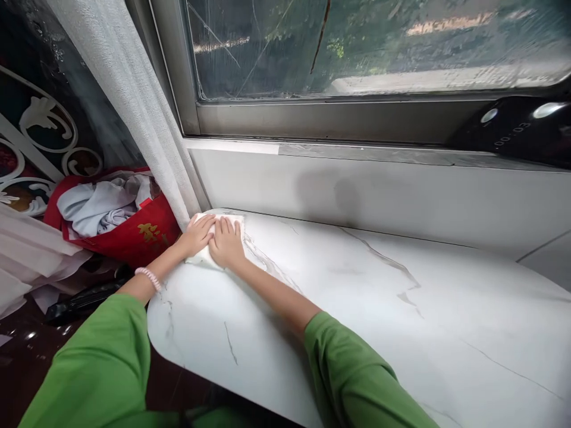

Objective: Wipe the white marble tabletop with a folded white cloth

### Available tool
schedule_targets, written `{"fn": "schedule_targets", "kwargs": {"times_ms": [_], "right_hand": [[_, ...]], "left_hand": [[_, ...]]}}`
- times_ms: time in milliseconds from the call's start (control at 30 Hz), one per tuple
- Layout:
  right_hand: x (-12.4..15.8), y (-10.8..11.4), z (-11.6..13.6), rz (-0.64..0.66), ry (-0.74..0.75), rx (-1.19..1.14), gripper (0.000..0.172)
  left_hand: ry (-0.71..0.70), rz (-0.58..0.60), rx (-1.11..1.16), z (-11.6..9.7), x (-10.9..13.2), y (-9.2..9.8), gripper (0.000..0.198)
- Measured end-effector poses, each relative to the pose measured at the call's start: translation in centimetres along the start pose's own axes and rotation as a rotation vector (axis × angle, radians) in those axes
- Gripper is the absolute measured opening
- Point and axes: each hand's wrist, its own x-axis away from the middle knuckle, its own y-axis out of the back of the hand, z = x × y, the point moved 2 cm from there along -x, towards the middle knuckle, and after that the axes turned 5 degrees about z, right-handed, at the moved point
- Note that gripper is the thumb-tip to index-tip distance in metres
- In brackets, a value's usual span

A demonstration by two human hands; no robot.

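Note:
A white cloth (pixel 206 257) lies flat at the far left corner of a white marble-patterned table (pixel 339 309). My left hand (pixel 197 235) presses down on the cloth's left part, fingers stretched out. Beside it, touching or nearly so, my right hand (pixel 226 244) lies flat on the cloth with its fingers spread a little. Both palms hide much of the cloth. A pink-and-white band (pixel 148 278) circles my left wrist.
Behind the table rise a pale wall (pixel 259 178) and a metal-framed window (pixel 312 122). A white curtain (pixel 129 89) hangs by the table's left corner. Left of it stands a red bag (pixel 134 235) holding pale clothes (pixel 100 205). A dark device (pixel 517 131) shows at upper right.

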Motion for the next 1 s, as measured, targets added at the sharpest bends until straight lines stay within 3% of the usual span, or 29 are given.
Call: {"fn": "schedule_targets", "kwargs": {"times_ms": [167,367,533,733,867,1000], "right_hand": [[-3.1,-0.3,-2.1,-0.036,-0.065,0.014,0.055],[-3.1,-0.3,-2.6,-0.054,-0.040,0.000,0.054],[-1.7,0.7,-4.1,-0.044,0.012,0.021,0.054],[2.1,4.0,-10.1,-0.010,0.081,0.068,0.052],[6.0,7.4,-17.0,0.002,0.106,0.075,0.053],[11.2,11.6,-25.0,-0.002,0.076,0.067,0.052]], "left_hand": [[-0.011,0.003,0.067,1.4,-4.2,0.0,0.045],[0.010,-0.023,0.044,1.4,-4.3,-0.2,0.047],[0.067,-0.045,-0.005,-1.3,-4.3,-0.2,0.046],[0.137,-0.105,-0.059,-9.3,-6.0,-1.5,0.047],[0.146,-0.172,-0.068,-17.3,-8.7,-3.1,0.046],[0.124,-0.219,-0.020,-26.7,-12.1,-4.8,0.045]]}}
